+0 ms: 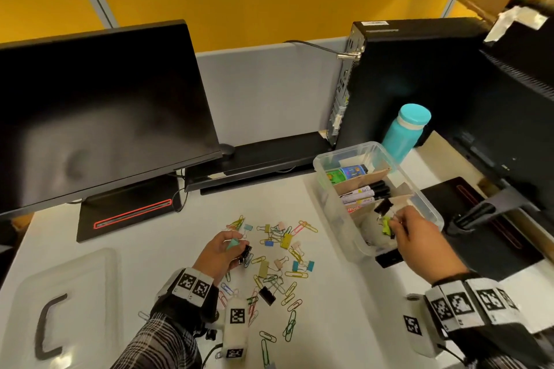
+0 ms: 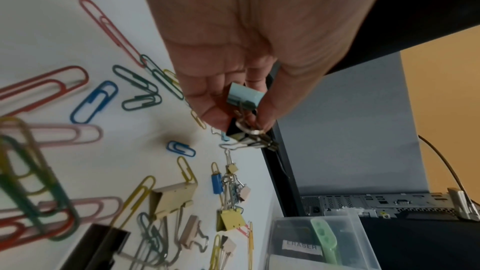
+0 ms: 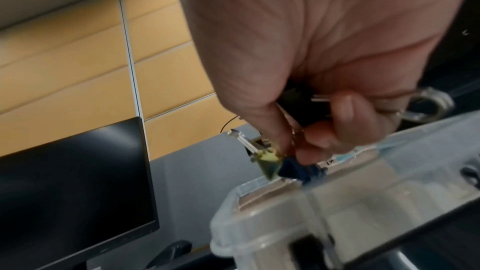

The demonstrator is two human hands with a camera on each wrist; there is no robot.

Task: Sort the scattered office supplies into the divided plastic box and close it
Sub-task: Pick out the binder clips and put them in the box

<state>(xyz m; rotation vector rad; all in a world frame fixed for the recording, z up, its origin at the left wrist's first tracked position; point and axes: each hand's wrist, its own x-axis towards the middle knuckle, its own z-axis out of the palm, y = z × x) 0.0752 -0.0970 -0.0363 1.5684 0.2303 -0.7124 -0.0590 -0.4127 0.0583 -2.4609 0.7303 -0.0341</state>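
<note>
A clear divided plastic box (image 1: 425,204) stands at the right of the white desk, holding markers (image 1: 364,192) and tape rolls. My right hand (image 1: 415,232) hovers over its near compartment and pinches a few binder clips (image 1: 386,225), green and black (image 3: 267,160). My left hand (image 1: 223,252) is over the scattered pile and grips a pale blue binder clip (image 2: 244,95) and a black one (image 2: 246,137). Coloured paper clips and binder clips (image 1: 278,260) lie spread over the desk between the hands.
The box's clear lid (image 1: 60,305) with a black handle lies at the near left. A dark monitor (image 1: 99,111) stands at the back left, a black computer tower (image 1: 398,81) and a teal bottle (image 1: 404,132) behind the box. A keyboard (image 1: 260,159) lies at the back.
</note>
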